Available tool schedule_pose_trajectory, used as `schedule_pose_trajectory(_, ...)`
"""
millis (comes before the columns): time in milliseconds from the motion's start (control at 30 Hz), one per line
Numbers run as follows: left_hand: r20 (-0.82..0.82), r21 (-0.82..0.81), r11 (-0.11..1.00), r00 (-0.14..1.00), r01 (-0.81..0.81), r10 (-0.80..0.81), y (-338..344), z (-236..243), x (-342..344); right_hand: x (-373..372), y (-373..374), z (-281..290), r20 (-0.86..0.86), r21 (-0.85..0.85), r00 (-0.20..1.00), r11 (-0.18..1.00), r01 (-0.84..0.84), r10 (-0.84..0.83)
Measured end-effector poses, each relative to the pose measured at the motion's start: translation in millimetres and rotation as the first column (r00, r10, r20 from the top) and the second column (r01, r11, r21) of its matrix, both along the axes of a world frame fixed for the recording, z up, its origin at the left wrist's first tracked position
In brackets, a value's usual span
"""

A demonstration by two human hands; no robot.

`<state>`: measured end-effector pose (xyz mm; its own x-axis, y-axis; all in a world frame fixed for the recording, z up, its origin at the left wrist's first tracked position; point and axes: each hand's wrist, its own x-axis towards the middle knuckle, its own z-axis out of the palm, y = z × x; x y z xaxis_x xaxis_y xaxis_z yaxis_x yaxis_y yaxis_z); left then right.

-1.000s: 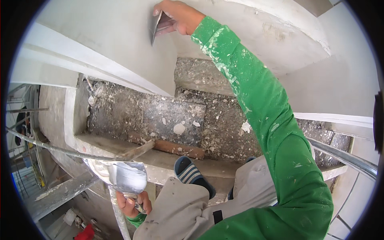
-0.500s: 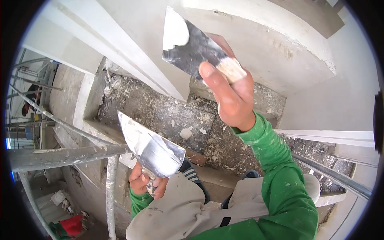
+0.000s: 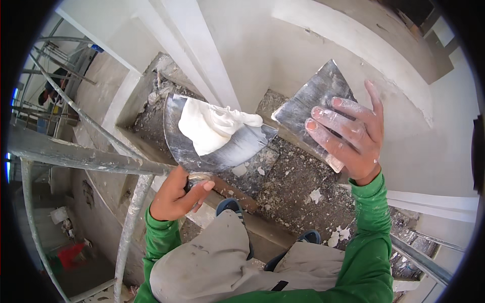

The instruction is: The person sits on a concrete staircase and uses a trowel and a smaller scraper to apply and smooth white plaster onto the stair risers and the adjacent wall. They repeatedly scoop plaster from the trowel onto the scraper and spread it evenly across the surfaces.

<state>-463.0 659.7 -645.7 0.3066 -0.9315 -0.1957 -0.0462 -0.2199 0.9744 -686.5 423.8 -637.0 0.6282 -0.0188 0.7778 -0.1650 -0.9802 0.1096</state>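
My left hand [image 3: 177, 194] grips the short handle of a broad steel blade [image 3: 179, 144], which carries a thick mound of white paste [image 3: 217, 123] on its upper face. To its right, my right hand [image 3: 348, 136] holds a second, rectangular steel blade [image 3: 323, 81], its fingers laid long across the grey, paste-smeared metal. The two blades are close, with the right one tilted. My fingers and the right blade's lower end are dusted white.
Grey scaffold tubes [image 3: 91, 154] cross the left side, with a person [image 3: 53, 86] beyond them. Below lies a debris-strewn concrete ledge [image 3: 298, 197]. White mouldings [image 3: 184, 45] and a plastered wall [image 3: 424, 151] surround it. My sandalled feet [image 3: 230, 207] show beneath the hands.
My right hand has come down from the upper wall and turned its blade over beside the left one. My left hand has risen with its loaded blade toward the middle.
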Motion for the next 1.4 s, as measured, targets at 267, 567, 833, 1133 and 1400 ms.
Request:
schedule_pose_trajectory(267, 0.458, -0.037, 0.975, 0.871, 0.22, -0.179, -9.4, 4.4, 0.0, 26.1, 14.7, 16.1, -0.211, -0.04, 0.96, 0.98, -0.196, 0.183)
schedule_pose_trajectory(567, -0.346, -0.318, 0.94, 0.938, -0.121, 0.003, 9.6, 0.6, 5.4, 25.2, 9.3, -4.2, 0.075, 0.358, 0.969, 0.901, -0.247, 0.236)
schedule_pose_trajectory(833, -0.732, -0.36, 0.92, 0.565, 0.154, -0.381, 7.5, -37.3, 6.5, 38.3, 22.9, -25.2, 0.093, 0.641, 0.786, 0.567, -0.517, 0.611)
schedule_pose_trajectory(1133, -0.052, -0.141, 0.988, 0.996, 0.066, -0.074, 8.3, -16.9, 14.9, 25.9, 9.8, -6.2, -0.088, 0.003, 0.996, 1.0, -0.021, 0.022)
schedule_pose_trajectory(1400, 0.05, -0.149, 0.986, 0.995, -0.075, 0.083, 10.5, -16.2, 5.4, 50.1, 20.7, -27.6, -0.202, 0.012, 0.973, 0.994, -0.111, 0.111)
